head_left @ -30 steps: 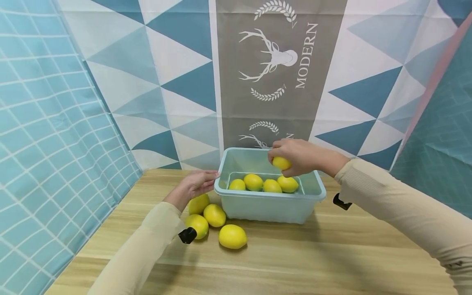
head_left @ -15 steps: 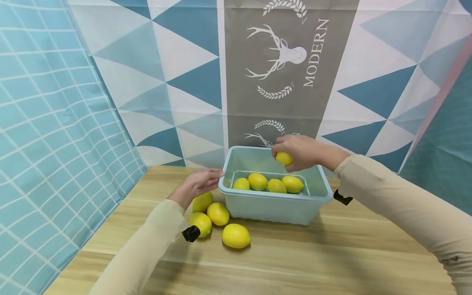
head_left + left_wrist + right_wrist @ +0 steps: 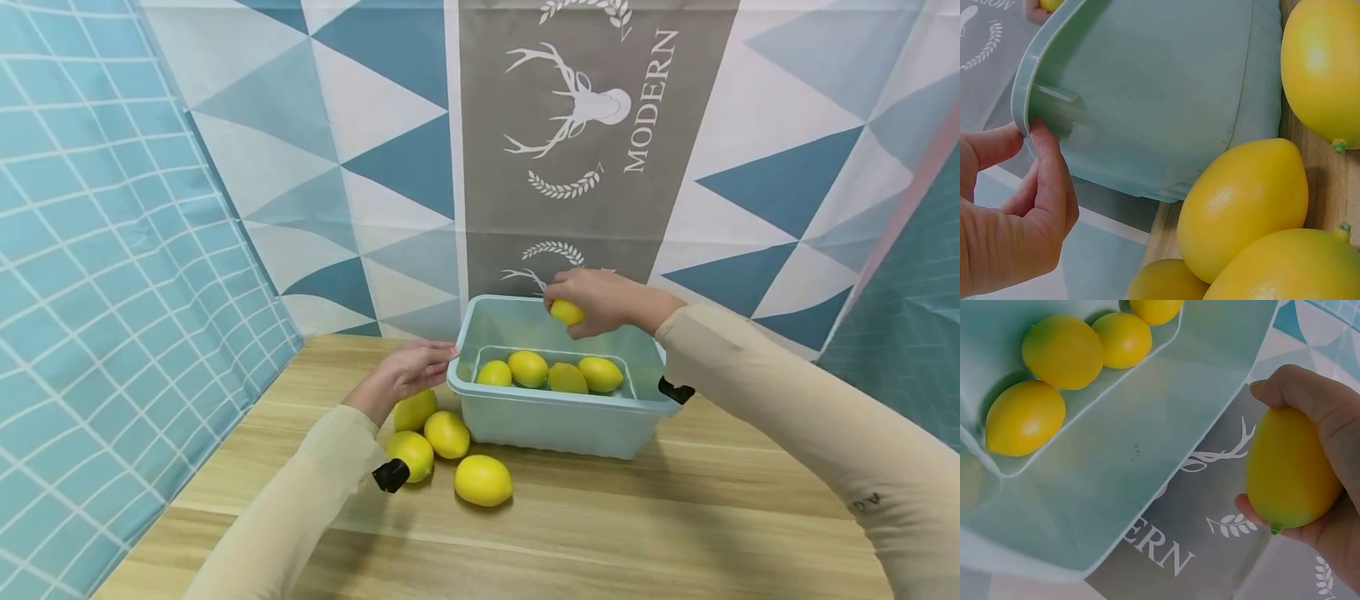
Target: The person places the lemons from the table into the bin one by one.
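Note:
My right hand (image 3: 596,298) grips a yellow lemon (image 3: 1291,469) above the back part of a pale blue-green plastic bin (image 3: 555,425). In the right wrist view, thumb and fingers wrap the lemon's sides and its green stem tip shows. With thumb and fingers, my left hand (image 3: 1022,212) pinches the bin's left rim. Several lemons lie on the bin's floor, among them one lemon (image 3: 600,375) at the right end. Outside, by the bin's left side, more lemons rest on the table, one lemon (image 3: 483,481) nearest the front.
The wooden table (image 3: 600,533) runs up to a patterned cloth backdrop (image 3: 397,158) right behind the bin. A blue grid cloth (image 3: 112,250) hangs along the left side. Black wrist straps, such as the left strap (image 3: 392,476), sit on both sleeves.
My right hand, still holding the lemon, has shifted slightly left and up over the bin. The left hand keeps its place on the rim. The head view has shifted a little.

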Demonstrator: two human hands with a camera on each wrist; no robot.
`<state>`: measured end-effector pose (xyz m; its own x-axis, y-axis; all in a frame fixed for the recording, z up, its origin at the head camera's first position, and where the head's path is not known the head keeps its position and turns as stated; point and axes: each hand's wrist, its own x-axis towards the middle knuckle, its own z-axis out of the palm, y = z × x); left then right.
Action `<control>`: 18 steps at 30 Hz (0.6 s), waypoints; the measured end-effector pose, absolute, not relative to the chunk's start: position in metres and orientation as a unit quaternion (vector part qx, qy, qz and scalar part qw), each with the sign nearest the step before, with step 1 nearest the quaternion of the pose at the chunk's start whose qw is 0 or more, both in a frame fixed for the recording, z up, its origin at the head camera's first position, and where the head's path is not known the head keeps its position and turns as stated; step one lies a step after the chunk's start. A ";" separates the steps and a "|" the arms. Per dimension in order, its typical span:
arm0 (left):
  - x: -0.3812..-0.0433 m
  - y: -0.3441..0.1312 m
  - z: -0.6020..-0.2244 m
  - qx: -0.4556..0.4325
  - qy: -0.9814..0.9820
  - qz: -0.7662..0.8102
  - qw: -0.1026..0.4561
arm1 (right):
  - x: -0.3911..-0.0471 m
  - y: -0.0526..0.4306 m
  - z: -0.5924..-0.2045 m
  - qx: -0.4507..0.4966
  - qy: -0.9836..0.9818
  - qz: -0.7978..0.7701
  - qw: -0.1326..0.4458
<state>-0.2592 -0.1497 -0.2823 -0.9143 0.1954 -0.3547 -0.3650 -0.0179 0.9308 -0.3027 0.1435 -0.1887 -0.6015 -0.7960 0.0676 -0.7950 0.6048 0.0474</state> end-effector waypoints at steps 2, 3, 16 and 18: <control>-0.259 -0.150 -0.282 -0.062 0.671 0.713 0.195 | -0.308 0.140 -0.191 0.447 -0.894 -0.002 0.043; -0.259 -0.150 -0.282 -0.062 0.671 0.713 0.195 | -0.310 0.138 -0.191 0.447 -0.894 0.000 0.043; -0.256 -0.149 -0.282 -0.064 0.669 0.716 0.191 | -0.327 0.138 -0.211 0.418 -0.908 0.014 0.003; -0.256 -0.150 -0.281 -0.063 0.670 0.714 0.192 | -0.330 0.139 -0.214 0.410 -0.912 0.017 -0.005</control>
